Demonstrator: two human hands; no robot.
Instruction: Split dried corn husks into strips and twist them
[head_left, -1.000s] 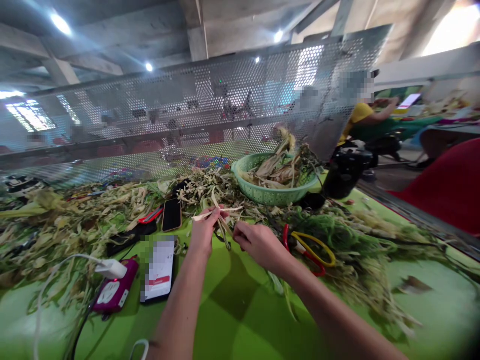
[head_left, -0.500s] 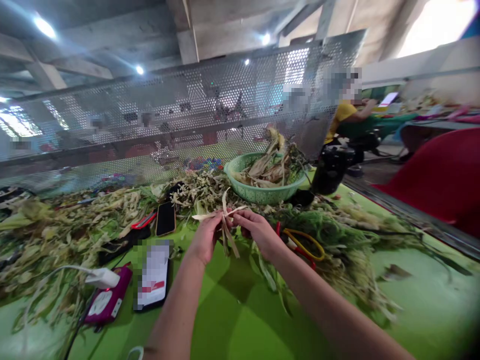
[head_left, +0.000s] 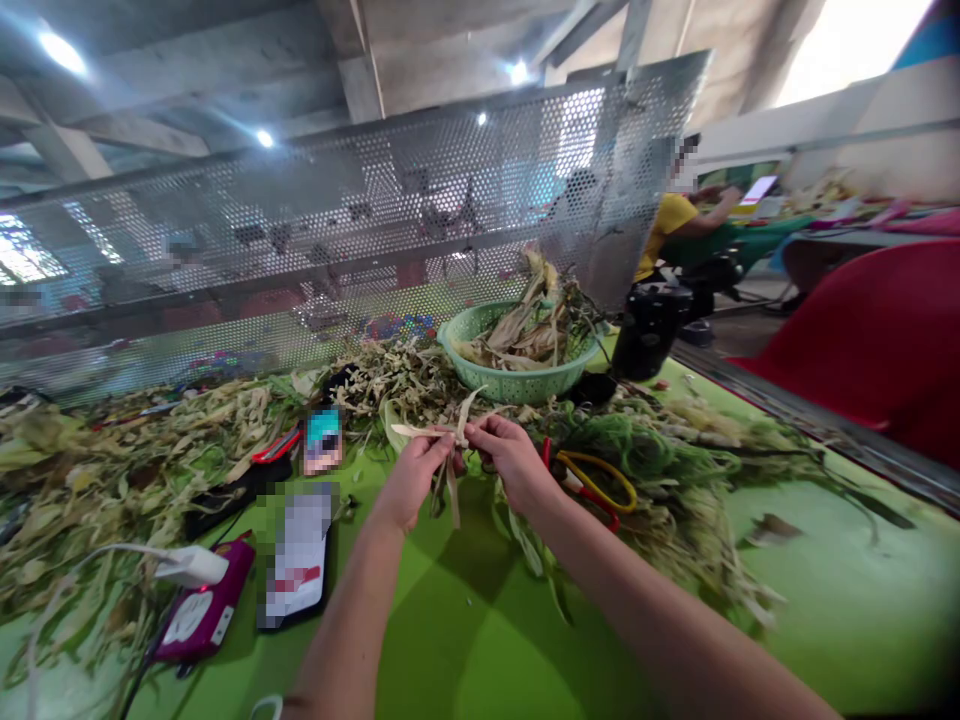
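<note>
Pale strips of dried corn husk [head_left: 454, 490] cross one another between my hands, above the green table. My left hand [head_left: 411, 480] is closed, thumb and fingers pinching the strips where they cross. From the other side my right hand [head_left: 511, 455] also pinches them, its thumb and forefinger close to the left fingertips. Strip ends stick out upward, to the left and downward. The exact crossing is partly hidden by my fingers. Just right of my right hand lie scissors with yellow and red looped handles [head_left: 628, 488].
Behind my hands stands a light green basket [head_left: 517, 385] of dried husks. Loose plant strips [head_left: 247, 420] spread left, green fibres [head_left: 645, 440] right. Two phones [head_left: 300, 560] [head_left: 323, 440], a purple power socket [head_left: 199, 620] and a red-handled cutter [head_left: 277, 444] lie left. A perforated metal screen [head_left: 322, 240] rises behind.
The view has shifted slightly. The upright strip end now leans to the right, and my fingers have moved a little around the crossing. The farther phone's dark screen has lit up.
</note>
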